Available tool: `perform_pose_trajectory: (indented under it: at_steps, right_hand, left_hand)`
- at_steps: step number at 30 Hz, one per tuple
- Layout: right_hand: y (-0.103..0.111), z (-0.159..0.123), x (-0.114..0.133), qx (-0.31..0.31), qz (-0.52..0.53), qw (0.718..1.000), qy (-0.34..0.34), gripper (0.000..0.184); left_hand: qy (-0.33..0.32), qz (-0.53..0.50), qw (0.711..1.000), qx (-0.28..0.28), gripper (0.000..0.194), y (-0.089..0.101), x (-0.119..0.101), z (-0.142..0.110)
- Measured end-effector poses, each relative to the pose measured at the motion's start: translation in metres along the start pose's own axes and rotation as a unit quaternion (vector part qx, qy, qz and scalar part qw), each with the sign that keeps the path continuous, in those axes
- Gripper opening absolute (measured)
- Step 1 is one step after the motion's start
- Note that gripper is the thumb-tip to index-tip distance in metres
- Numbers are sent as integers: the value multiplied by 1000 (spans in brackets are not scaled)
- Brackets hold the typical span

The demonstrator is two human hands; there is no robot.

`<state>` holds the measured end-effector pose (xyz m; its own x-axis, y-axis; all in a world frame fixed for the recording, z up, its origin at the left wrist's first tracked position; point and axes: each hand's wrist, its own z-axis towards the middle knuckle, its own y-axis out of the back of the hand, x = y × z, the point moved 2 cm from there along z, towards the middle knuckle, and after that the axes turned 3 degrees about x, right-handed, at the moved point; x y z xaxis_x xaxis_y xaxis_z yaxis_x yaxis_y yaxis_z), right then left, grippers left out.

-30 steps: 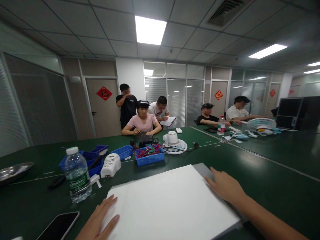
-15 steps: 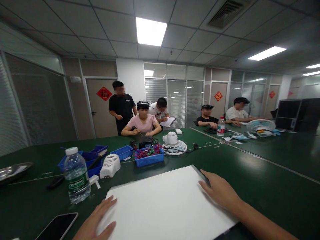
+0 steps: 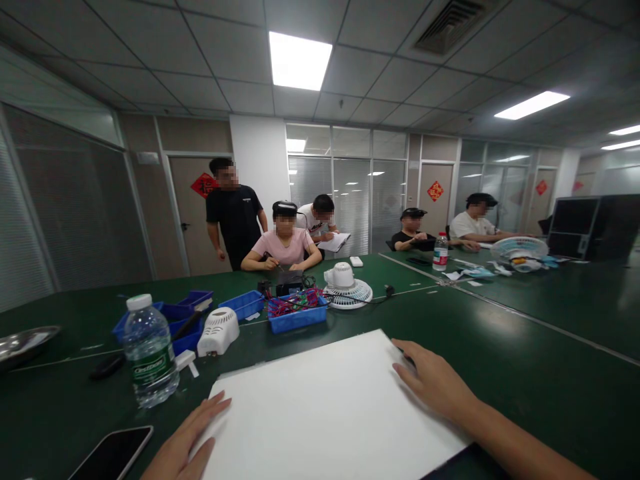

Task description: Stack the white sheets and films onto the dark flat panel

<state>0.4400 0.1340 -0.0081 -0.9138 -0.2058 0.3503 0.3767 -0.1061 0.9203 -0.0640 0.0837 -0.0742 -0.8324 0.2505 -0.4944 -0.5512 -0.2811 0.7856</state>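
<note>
A large white board [image 3: 325, 413] lies flat on the green table [image 3: 525, 373] right in front of me. My left hand [image 3: 185, 440] rests flat at its near left edge, fingers stretched out. At the board's far right corner lies my right hand [image 3: 435, 383], palm down with its fingers extended over the edge. Neither hand holds anything that I can see.
A water bottle [image 3: 149, 353], a black phone [image 3: 113, 455], blue bins [image 3: 295, 313], a white fan housing [image 3: 219, 330] and a white fan [image 3: 347, 285] stand beyond the board. A metal tray [image 3: 25, 341] sits far left. Several people sit or stand at the table's far side.
My right hand has slid left along the board's far right corner, and the grey sheet beneath no longer shows there. The standing person in black has walked left.
</note>
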Motion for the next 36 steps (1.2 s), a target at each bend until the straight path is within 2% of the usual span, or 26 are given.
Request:
perform_pose_trajectory:
  at_steps: [7, 13, 15, 17, 20, 23, 25, 26, 27, 31, 32, 34, 36]
  right_hand:
    - [-2, 4, -7, -10, 7, 1000, 12, 59]
    - [-6, 7, -19, -12, -50, 996, -74, 64]
    - [-9, 9, -20, -4, -1, 998, -57, 61]
    - [-10, 12, -23, -12, 132, 990, -40, 53]
    - [-11, 19, -33, -37, 325, 942, -78, 49]
    - [-11, 25, -42, -47, 392, 912, -114, 50]
    - [-11, 28, -47, -46, 427, 895, -124, 51]
    - [-11, 28, -48, -45, 460, 878, -129, 52]
    - [-11, 28, -49, -42, 504, 853, -133, 52]
    - [-12, 26, -48, -25, 687, 716, -122, 55]
    - [-12, 26, -47, -19, 706, 699, -112, 56]
    - [-13, 26, -44, -20, 720, 687, -93, 59]
    - [-14, 27, -44, -37, 714, 693, -91, 63]
  left_hand:
    - [9, 5, 999, 35, 49, -2, -4, -5]
    - [-1, 67, 995, 74, 53, -7, -8, -7]
    - [-11, 83, 993, 86, 54, -7, -8, -7]
    - [-26, 96, 991, 94, 54, -8, -7, -6]
    - [-46, 102, 991, 78, 53, -9, -3, -5]
    - [-42, 102, 992, 53, 50, -8, 1, -5]
    - [-32, 103, 993, 52, 50, -8, 0, -4]
    - [-28, 103, 993, 57, 51, -7, -1, -3]
    - [-26, 103, 992, 63, 52, -7, -3, -3]
    - [-7, 106, 991, 78, 57, -7, -5, -2]
    - [-4, 106, 991, 76, 57, -7, -5, -2]
    - [-7, 101, 992, 70, 57, -9, -2, -2]
    - [-13, 93, 994, 63, 57, -11, 1, -3]
